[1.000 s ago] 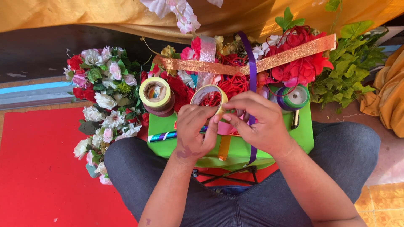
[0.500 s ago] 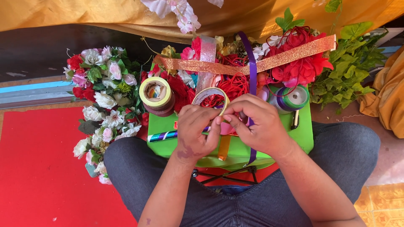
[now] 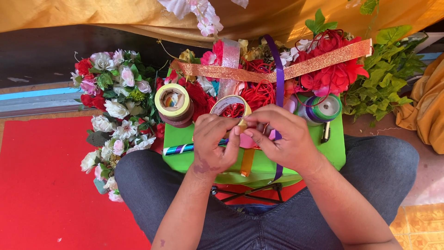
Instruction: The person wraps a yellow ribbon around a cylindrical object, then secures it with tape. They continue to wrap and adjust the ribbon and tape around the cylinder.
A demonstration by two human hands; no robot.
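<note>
My left hand (image 3: 213, 144) and my right hand (image 3: 284, 139) meet over a green board (image 3: 185, 159) on my lap. Their fingertips pinch together at the lower rim of a cream-gold tape roll (image 3: 230, 104), which stands tilted just beyond my left fingers. A small pink piece (image 3: 248, 141) shows under the thumbs, and I cannot tell which hand holds it. From below the hands an orange-gold ribbon strip (image 3: 247, 162) hangs over the board's near edge. A purple ribbon (image 3: 279, 78) runs from the far side and passes under my right hand.
A wider yellow tape roll (image 3: 172, 101) and green-purple ribbon spools (image 3: 323, 108) lie on the board. A glittery orange ribbon (image 3: 259, 71) crosses red flowers (image 3: 333, 74). White, pink and red artificial flowers (image 3: 115, 111) lie left on a red mat (image 3: 41, 185). Green leaves (image 3: 384, 78) lie right.
My fingers have shifted slightly at the tape roll's rim. Both hands and the roll stay in nearly the same place.
</note>
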